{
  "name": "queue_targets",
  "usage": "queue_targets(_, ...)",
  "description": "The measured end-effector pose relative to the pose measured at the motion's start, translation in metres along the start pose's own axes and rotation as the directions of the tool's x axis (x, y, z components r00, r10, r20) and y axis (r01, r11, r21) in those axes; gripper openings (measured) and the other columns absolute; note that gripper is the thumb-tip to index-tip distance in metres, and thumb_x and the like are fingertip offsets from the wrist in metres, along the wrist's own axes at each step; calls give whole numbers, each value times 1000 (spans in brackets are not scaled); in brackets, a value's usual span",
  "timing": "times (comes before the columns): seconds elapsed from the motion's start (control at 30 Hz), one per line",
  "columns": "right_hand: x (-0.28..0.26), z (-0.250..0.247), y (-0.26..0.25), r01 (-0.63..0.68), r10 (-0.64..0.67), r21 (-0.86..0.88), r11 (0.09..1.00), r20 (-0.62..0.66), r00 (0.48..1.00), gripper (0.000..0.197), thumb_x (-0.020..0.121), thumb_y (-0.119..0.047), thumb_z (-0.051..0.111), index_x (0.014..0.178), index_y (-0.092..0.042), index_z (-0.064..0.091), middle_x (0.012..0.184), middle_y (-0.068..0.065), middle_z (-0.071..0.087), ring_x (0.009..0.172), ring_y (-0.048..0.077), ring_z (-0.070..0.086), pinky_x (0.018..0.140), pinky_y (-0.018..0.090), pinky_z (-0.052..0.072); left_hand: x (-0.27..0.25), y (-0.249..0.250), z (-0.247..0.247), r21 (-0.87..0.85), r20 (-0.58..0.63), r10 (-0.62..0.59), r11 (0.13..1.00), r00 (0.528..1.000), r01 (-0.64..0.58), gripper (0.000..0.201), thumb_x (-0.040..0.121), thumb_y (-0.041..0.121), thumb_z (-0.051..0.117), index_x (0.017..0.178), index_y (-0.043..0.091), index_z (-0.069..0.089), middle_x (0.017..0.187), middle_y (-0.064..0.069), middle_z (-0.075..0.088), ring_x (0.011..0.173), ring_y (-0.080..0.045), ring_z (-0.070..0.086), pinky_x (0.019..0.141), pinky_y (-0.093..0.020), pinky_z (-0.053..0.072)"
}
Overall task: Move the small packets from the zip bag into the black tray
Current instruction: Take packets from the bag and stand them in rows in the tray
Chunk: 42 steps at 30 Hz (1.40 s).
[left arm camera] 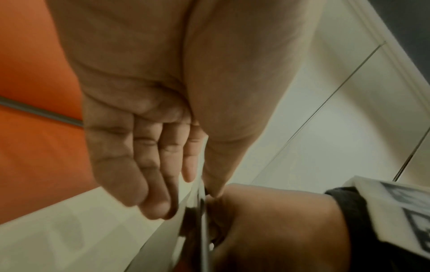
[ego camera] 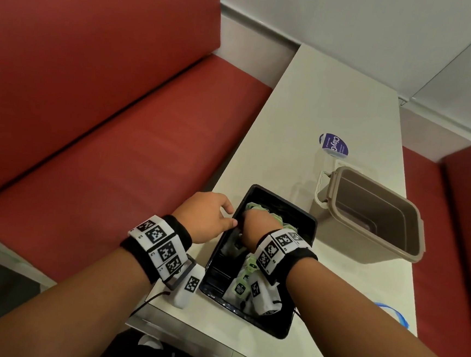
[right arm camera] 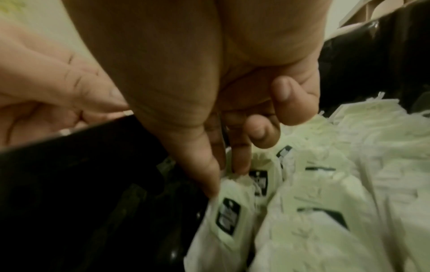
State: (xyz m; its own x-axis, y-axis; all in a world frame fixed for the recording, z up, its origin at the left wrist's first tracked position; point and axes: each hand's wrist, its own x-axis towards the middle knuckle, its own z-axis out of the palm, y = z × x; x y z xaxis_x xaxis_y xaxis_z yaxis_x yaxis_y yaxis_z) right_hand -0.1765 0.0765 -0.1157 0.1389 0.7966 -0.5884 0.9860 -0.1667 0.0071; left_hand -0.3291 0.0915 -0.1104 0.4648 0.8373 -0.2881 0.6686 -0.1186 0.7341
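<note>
The black tray lies on the white table, with several pale green and white small packets heaped inside. My right hand reaches down into the tray. In the right wrist view my right hand pinches the top of one packet between thumb and forefinger, the other fingers curled. My left hand holds the tray's left rim, thumb on top and fingers along the outer wall. A clear zip bag with a blue strip lies flat at the right, partly behind my forearm.
An open beige plastic container with a clip handle stands just right of the tray. A purple round sticker lies farther back on the table. A red bench runs along the left, and another red seat is at the right.
</note>
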Motion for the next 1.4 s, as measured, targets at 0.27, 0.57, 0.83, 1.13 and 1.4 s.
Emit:
queue_targets(0.27,-69,-30,68,207,-108,297,932,-319,942,22,88,-29,63,110,-27,65,109,-1,67,99,21,64,85,32,52,-24,60,-14,105,-199,94,992,975,-75,21,89,42,68,105,29,64,88,17,67,80,3,58,68,-19,44)
queue_targets(0.57,-148,16,240,149,95,484,863,-443,891,10,85,-23,70,92,-23,63,90,-3,67,88,20,63,78,30,49,-40,185,115,115,-24,312,945,950,-307,11,90,33,67,98,26,69,84,14,65,76,0,58,71,-15,46)
queue_targets(0.83,-157,127,311,-69,198,420,905,-274,941,60,68,-38,84,107,-18,44,110,5,38,91,29,56,77,33,47,-31,202,255,298,293,233,899,927,-320,18,89,17,62,99,23,76,91,7,73,85,-10,64,82,-24,49)
queue_targets(1.13,-150,179,317,40,15,275,961,-194,981,72,68,-50,78,128,-25,49,119,6,37,109,28,46,88,40,52,-24,178,307,595,289,39,775,956,-212,33,71,33,78,101,22,68,99,1,62,91,-22,60,76,-29,47)
queue_targets(1.4,-146,183,325,92,-16,337,937,-221,975,75,67,-49,78,131,-24,48,119,7,40,111,28,46,93,42,50,-29,176,314,629,266,138,725,954,-281,29,92,41,56,117,30,68,117,2,58,102,-22,60,83,-31,47)
